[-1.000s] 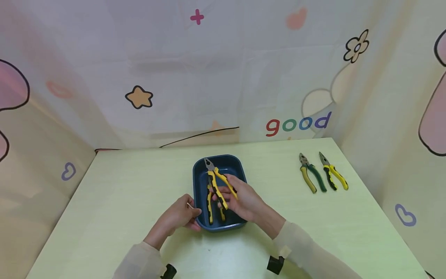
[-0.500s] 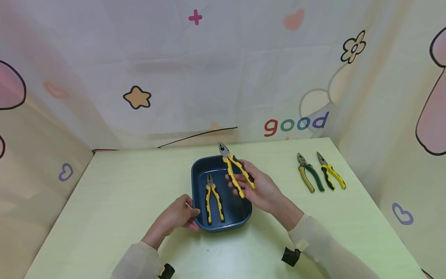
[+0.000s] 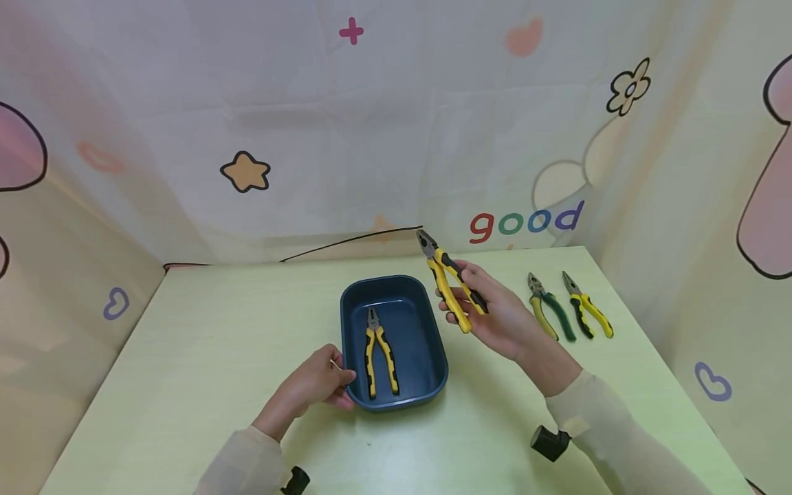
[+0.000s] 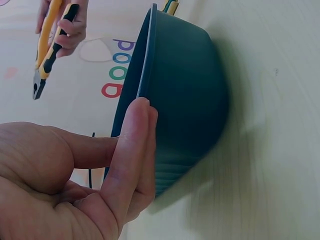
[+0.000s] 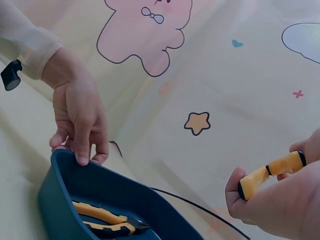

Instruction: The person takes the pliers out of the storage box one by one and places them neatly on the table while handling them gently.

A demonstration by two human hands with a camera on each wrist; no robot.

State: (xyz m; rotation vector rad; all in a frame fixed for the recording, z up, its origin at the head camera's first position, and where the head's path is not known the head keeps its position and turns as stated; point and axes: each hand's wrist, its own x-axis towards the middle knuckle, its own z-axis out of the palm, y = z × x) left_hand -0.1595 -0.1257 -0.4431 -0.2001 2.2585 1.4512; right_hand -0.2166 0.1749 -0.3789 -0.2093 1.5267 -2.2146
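Currently, your right hand [image 3: 495, 313] has the raised pliers [image 3: 443, 283] outside the tray [image 3: 421, 357]

Behind everything, the patterned sheet [image 3: 322, 103] rises past the far edge of the table [image 3: 247, 330] and along both its sides. On the pale table, you have the dark blue tray about midway between the left and right edges, its long sides running roughly from the near edge to the far edge.

Your left hand [image 3: 323, 377] pinches the tray's rim near its near left corner, as the left wrist view shows closely. Your right hand's fingers are curled around the raised pliers, holding them above the table between the tray and the table's far right corner; how high, you cannot tell exactly. Their nose points toward the far edge and leans left, while the handles slant back toward the near edge and right.

Direction from your right fingers matters most here: the tray lies left and toward the near edge, while the green-handled pliers [image 3: 559, 313] and the yellow-and-black pliers [image 3: 596, 314] lie right, side by side near the far right corner. Both have noses toward the far edge, their long axes leaning much like the raised pair's. Your right hand is clearly the nearer one to them. Inside the tray, the black-and-yellow pair [image 3: 369, 354] lies along the left wall, nose toward the far edge, with your left hand nearer to it.
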